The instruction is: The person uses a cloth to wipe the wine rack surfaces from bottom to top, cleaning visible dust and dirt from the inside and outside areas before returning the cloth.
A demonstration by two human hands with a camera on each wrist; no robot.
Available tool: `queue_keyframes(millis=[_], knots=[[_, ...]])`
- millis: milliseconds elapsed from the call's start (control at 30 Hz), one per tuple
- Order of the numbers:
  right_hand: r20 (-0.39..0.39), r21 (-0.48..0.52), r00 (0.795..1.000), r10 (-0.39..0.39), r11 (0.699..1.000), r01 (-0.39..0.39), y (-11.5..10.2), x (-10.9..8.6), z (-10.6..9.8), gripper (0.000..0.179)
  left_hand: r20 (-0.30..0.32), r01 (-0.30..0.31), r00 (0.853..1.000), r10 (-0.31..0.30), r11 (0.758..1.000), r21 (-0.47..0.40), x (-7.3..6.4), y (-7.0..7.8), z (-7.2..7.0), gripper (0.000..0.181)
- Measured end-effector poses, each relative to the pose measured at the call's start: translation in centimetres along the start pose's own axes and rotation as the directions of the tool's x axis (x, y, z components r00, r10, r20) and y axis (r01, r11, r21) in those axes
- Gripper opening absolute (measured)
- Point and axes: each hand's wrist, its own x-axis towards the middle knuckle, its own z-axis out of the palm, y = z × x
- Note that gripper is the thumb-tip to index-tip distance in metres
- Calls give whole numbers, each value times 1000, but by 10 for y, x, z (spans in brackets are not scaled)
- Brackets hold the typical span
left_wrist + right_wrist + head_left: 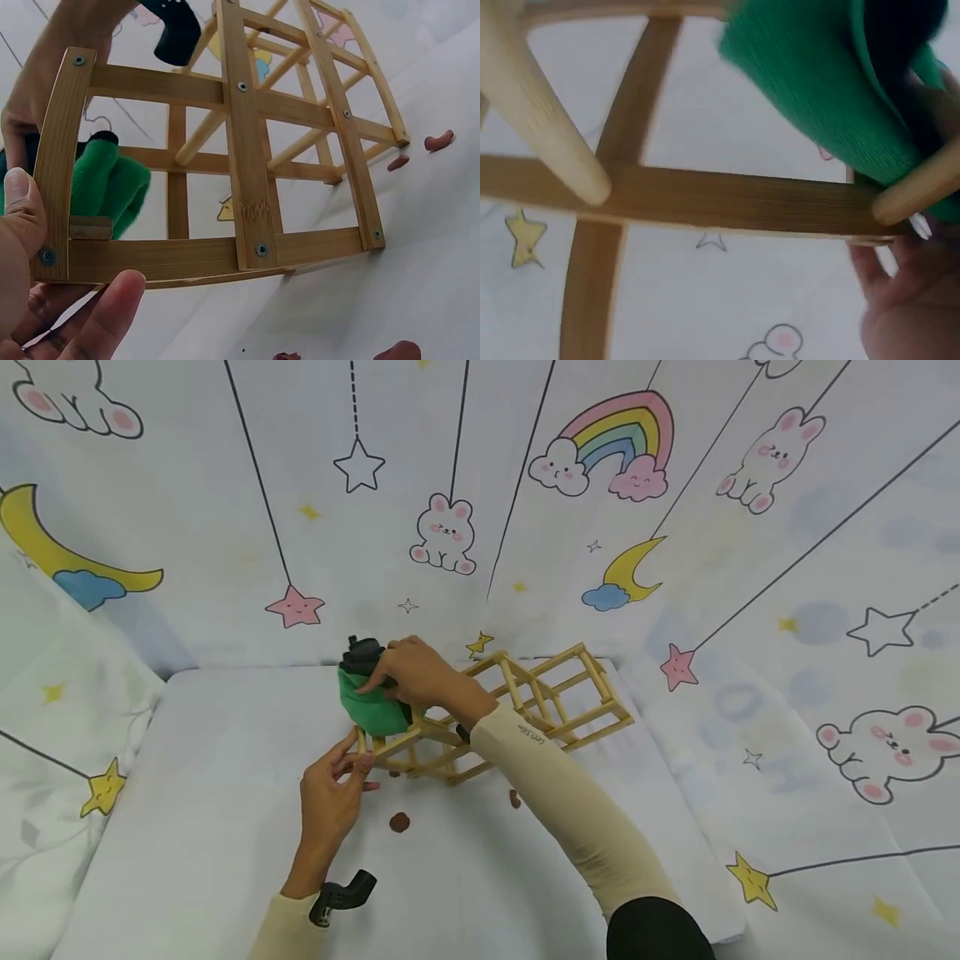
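Note:
A light wooden rack [420,735] of slats and round rods stands tilted across the white surface. My left hand [333,789] grips its near left corner. In the left wrist view, the thumb [22,206] lies along the end post and the fingers curl underneath. At that same end, my right hand [416,672] reaches over the rack and holds a bunched green and black cloth [371,706]. The green fabric [105,184] hangs inside the end of the frame in the left wrist view, and its folds [817,82] fill the upper right of the right wrist view.
Small brown lumps lie on the white surface: a round one [400,822] in front of the rack and a longer one [514,798] near its middle. Behind stands a white printed curtain [225,635]. Black wrist camera mounts [341,897] sit on the forearms.

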Motion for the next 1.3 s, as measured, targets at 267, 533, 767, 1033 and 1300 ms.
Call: queue_keyframes(millis=[267, 533, 767, 1033, 1300], knots=[[-593, 487, 754, 284, 871, 55, 13, -32, -22, 32, 6, 28, 1000, -28, 1000, -8, 0, -3, 3, 54], [-453, 645, 711, 539, 748, -156, 25, -91, -15, 37, 0, 13, 1000, -13, 1000, 0, 1, -3, -1, 53], [-319, 621, 808, 495, 754, -217, 20, -108, 15, 41, -19, 22, 1000, -22, 1000, -12, 3, -1, -3, 54], [-117, 661, 859, 499, 685, -308, 23, -100, 31, 40, -9, 27, 1000, -27, 1000, 1, 3, 0, -1, 54], [114, 622, 928, 354, 703, -344, 31, -81, 32, 33, -5, 41, 999, -41, 999, 9, 3, 0, -3, 54]])
